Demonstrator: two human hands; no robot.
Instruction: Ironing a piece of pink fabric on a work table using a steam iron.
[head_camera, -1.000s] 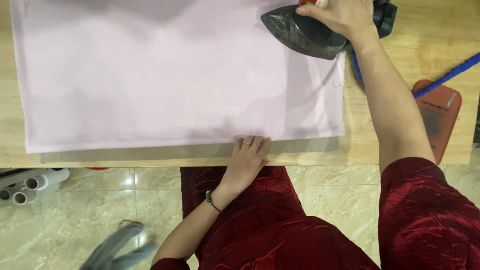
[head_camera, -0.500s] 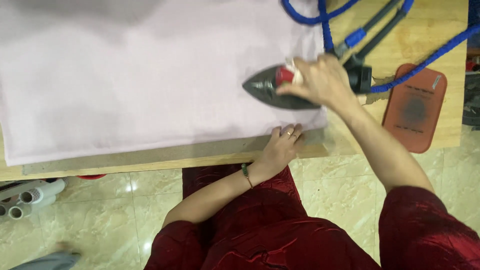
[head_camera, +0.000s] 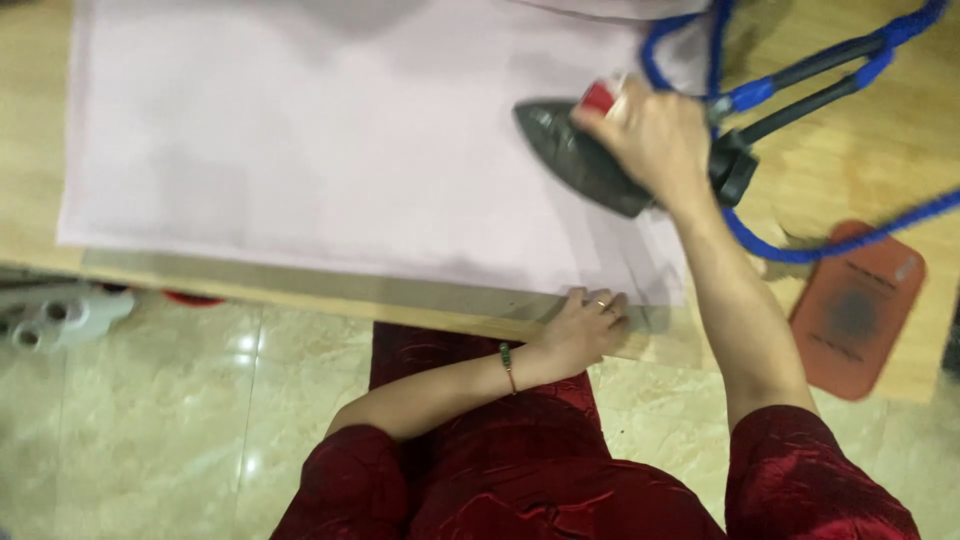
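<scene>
While your right hand wraps its fingers tight around the handle of the black iron, your forearm runs up from the lower right of the frame. That iron lies under your palm, nose pointing left, on the pale pink cloth, upper centre. Your left hand rests flat, fingers together, pressing the cloth's near edge at the wooden table rim, just below the iron.
</scene>
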